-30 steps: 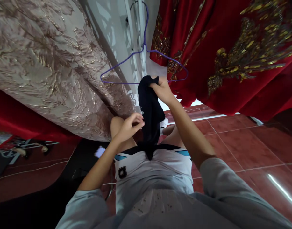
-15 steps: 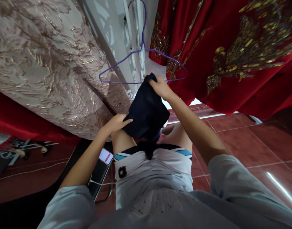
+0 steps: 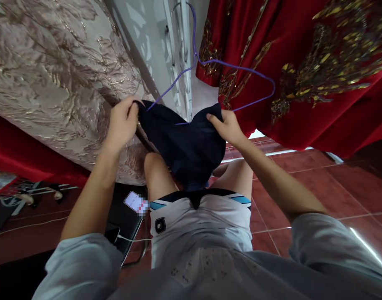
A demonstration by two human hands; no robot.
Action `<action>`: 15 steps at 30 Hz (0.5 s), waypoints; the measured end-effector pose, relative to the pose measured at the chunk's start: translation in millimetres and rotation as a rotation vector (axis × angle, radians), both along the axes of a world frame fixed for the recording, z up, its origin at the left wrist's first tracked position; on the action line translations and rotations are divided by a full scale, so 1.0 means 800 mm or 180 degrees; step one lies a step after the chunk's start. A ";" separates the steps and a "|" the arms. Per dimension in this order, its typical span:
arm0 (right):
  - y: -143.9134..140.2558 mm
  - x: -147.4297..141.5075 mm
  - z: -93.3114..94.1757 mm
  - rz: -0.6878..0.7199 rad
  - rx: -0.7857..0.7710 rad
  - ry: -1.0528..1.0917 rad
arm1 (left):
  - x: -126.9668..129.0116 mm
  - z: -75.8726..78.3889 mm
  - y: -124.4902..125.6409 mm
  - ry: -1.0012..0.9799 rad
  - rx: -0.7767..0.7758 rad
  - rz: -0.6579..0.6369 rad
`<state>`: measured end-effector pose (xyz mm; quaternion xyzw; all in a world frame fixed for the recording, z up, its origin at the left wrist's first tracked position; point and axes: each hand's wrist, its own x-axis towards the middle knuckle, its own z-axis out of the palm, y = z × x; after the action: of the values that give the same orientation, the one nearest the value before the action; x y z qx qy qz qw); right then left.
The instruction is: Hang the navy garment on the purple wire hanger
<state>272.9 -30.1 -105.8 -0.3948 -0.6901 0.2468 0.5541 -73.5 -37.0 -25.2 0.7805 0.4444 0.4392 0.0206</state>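
Observation:
A dark navy garment [image 3: 183,148] is stretched between both hands in front of me. My left hand [image 3: 122,123] grips its left top corner and my right hand [image 3: 226,125] grips its right top corner. A purple wire hanger [image 3: 209,62] hangs just above and behind the cloth, tilted, its left arm touching the garment's top edge. The hanger's lower bar runs into the cloth near the middle. My knees and white shorts show below the garment.
A beige and gold embroidered curtain [image 3: 53,83] fills the left. A red and gold embroidered cloth [image 3: 303,62] hangs on the right. White window bars [image 3: 178,50] stand between them. Red floor tiles [image 3: 318,183] lie on the right. A phone [image 3: 134,202] rests on a black surface at my left.
My left hand rose from below and took the garment's left corner. Both hands spread the cloth wide. The hanger has swung and tilted to the right.

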 end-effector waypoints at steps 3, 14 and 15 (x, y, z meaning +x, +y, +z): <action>-0.014 -0.015 -0.004 0.0248 -0.0147 -0.0078 | 0.052 0.009 0.012 -0.0064 0.0322 0.0004; -0.042 0.091 0.050 -0.1224 0.1201 0.0303 | 0.060 0.020 0.033 0.0760 0.0129 -0.0103; -0.043 0.101 0.058 -0.1287 0.1255 0.0209 | 0.063 0.020 0.033 0.0797 0.0071 -0.0058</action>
<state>354.0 -64.4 -59.7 -0.4008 -0.6137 0.0049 0.6803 -23.5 -10.7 -8.8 0.8334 0.4314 0.3430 -0.0397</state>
